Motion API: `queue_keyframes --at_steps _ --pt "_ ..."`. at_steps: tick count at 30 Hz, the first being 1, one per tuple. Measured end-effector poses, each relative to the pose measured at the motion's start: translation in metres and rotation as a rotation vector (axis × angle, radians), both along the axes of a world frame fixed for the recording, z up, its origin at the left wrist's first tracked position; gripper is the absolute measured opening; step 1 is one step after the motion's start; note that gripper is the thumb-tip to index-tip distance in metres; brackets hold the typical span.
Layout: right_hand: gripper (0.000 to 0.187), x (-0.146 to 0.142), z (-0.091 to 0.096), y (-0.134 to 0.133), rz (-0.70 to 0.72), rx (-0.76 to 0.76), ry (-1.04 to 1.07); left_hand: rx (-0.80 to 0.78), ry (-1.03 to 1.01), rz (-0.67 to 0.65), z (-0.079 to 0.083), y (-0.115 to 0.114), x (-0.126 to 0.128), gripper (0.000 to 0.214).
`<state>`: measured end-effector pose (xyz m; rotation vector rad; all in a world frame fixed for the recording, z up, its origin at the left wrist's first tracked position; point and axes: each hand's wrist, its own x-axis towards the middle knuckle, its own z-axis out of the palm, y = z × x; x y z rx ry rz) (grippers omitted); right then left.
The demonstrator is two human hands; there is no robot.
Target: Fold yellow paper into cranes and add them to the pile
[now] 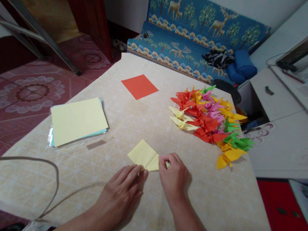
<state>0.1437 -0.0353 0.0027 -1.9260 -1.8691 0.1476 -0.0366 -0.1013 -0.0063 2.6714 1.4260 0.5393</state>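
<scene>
A pale yellow sheet of origami paper [142, 153], partly folded, lies on the table in front of me. My left hand [123, 187] rests on the paper's near edge, fingers together and pressing it down. At the paper's right end, my right hand [174, 173] pinches a folded corner between thumb and fingers. A small yellow tip pokes out beside the right fingers. Part of the paper is hidden under both hands.
Folded paper cranes [207, 115] in several colours crowd the table's right side. A red-orange paper square [140, 86] lies at the back. A stack of yellow sheets [78, 121] sits left on clear wrapping. A cable [56, 178] loops over the near-left edge.
</scene>
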Motion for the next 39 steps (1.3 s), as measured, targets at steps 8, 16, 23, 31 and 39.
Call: queue_keyframes --at_steps 8,16,23,31,39 --pt "0.012 0.0 -0.004 0.001 -0.003 0.002 0.027 0.108 -0.025 -0.037 -0.007 0.014 0.017 0.033" --pt "0.011 0.0 -0.004 0.001 -0.008 -0.008 0.025 -0.034 0.082 -0.065 -0.006 0.02 0.026 0.035" --pt "0.011 0.001 -0.004 0.001 0.041 -0.024 0.016 -0.07 0.16 -0.061 -0.004 0.02 0.029 0.045" --pt "0.014 0.018 0.001 0.002 0.132 -0.073 -0.043 -0.046 0.165 -0.03 0.002 0.019 0.028 0.045" --pt "0.015 0.046 0.0 -0.012 0.124 -0.065 -0.081 -0.095 0.154 -0.046 0.003 0.023 0.025 0.044"
